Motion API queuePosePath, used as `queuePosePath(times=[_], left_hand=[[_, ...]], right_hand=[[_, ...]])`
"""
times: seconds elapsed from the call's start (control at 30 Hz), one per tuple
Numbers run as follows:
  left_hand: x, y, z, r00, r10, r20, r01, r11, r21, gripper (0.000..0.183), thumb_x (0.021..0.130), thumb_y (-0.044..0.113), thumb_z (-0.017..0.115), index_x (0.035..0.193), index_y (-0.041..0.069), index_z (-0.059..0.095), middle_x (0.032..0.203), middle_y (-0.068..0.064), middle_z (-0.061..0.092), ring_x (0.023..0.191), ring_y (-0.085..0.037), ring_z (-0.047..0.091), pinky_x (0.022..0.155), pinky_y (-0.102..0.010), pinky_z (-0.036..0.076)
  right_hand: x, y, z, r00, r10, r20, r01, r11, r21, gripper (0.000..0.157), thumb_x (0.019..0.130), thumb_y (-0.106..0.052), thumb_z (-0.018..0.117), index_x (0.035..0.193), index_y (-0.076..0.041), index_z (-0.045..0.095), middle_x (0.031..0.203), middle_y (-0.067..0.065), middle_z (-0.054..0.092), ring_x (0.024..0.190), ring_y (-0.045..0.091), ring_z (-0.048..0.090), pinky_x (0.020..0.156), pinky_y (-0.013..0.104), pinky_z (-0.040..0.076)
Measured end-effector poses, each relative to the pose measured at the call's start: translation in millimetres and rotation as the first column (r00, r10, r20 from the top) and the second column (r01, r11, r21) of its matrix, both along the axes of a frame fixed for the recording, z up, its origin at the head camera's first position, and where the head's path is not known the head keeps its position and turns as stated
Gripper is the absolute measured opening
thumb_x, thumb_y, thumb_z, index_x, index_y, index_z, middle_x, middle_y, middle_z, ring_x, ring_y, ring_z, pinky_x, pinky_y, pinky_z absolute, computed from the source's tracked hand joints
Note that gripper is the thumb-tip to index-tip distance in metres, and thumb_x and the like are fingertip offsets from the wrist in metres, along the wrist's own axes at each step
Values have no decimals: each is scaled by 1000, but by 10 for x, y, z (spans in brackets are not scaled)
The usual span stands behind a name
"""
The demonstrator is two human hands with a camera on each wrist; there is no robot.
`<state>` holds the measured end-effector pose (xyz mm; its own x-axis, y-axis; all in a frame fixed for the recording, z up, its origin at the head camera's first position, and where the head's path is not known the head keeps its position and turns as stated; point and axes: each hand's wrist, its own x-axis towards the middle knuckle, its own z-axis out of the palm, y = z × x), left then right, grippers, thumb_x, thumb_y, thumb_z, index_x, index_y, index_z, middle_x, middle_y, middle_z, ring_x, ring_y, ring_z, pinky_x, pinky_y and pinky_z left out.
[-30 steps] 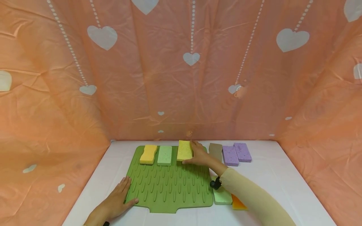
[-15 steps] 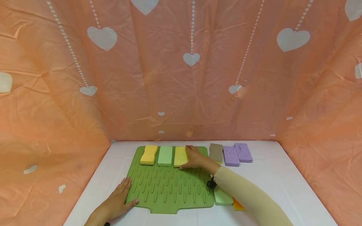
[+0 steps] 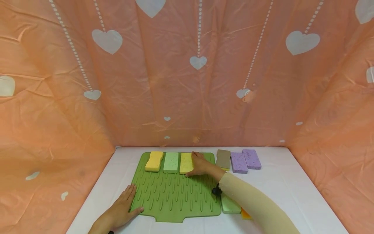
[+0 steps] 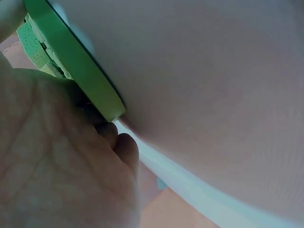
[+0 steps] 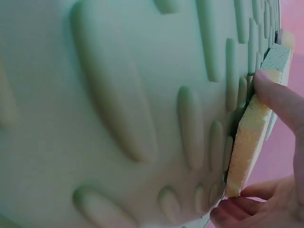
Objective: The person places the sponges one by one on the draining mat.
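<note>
My right hand (image 3: 202, 165) grips a flat yellow sponge (image 3: 186, 163) lying near the far edge of a green ridged mat (image 3: 172, 195). Its thumb is at the sponge's near end and its fingertips at the far end; the right wrist view shows the same sponge (image 5: 248, 137) between thumb and fingers (image 5: 244, 211). To the left on the mat lie a light green sponge (image 3: 170, 162) and a wavy-sided yellow-orange sponge (image 3: 154, 161). My left hand (image 3: 121, 206) rests with straight fingers at the mat's left edge, and the left wrist view has the mat's rim (image 4: 78, 66) beside the palm.
Right of the mat, at the back, are a brown-topped sponge (image 3: 223, 159) and two purple sponges (image 3: 239, 162). Nearer, a pale green sponge (image 3: 230, 206) and an orange one (image 3: 245, 214) are partly covered by the right sleeve (image 3: 257, 201). An orange curtain (image 3: 187, 84) surrounds the white table (image 3: 277, 188).
The right hand has brought the yellow sponge slightly left and down onto the mat, beside the light green sponge. Over the last half second it has stayed there. The left hand has not moved.
</note>
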<state>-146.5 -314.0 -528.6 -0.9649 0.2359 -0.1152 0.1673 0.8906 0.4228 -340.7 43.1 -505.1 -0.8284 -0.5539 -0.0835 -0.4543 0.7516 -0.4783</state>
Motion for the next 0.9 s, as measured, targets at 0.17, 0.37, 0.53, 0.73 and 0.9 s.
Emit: queuePosePath(times=[0.17, 0.37, 0.53, 0.73, 0.9], left_hand=[[4, 1, -6, 1000, -3, -3, 3, 1000, -7, 105, 101, 55, 70, 162, -17, 24, 171, -37, 20, 159, -56, 14, 125, -69, 21], [-7, 0, -4, 1000, 5, 11, -5, 1000, -6, 106, 101, 56, 69, 162, -17, 23, 171, -37, 18, 160, -56, 13, 125, -70, 21], [-12, 0, -1, 1000, 7, 16, -7, 1000, -4, 106, 101, 56, 69, 162, -17, 23, 171, -37, 17, 160, -55, 12, 126, -70, 20], [-11, 5, 5, 1000, 8, 19, -8, 1000, -2, 106, 101, 56, 70, 162, -17, 22, 171, -37, 17, 160, -55, 11, 126, -70, 19], [-11, 5, 6, 1000, 7, 21, -7, 1000, -4, 107, 101, 56, 70, 162, -17, 22, 171, -37, 17, 160, -55, 12, 126, -70, 20]], right_hand=[[15, -2, 19, 1000, 4, 13, -4, 1000, -6, 122, 88, -44, 91, 165, 14, 17, 172, 32, 21, 161, 46, 22, 128, 55, 31], [10, 9, 10, 999, 15, 30, -15, 1000, -13, 124, 88, -43, 90, 166, 13, 12, 174, 33, 13, 163, 45, 16, 129, 55, 29], [7, 40, 15, 999, 14, 35, -12, 999, -36, 126, 87, -42, 91, 166, 13, 11, 175, 32, 11, 163, 44, 14, 129, 55, 28], [7, 116, 41, 999, 17, 50, -14, 998, -63, 126, 87, -44, 91, 167, 12, 10, 175, 32, 11, 163, 46, 14, 128, 58, 29], [15, 215, 107, 998, 8, 59, -3, 997, -78, 123, 92, -48, 85, 169, 7, 8, 177, 27, 10, 163, 46, 13, 127, 62, 28]])
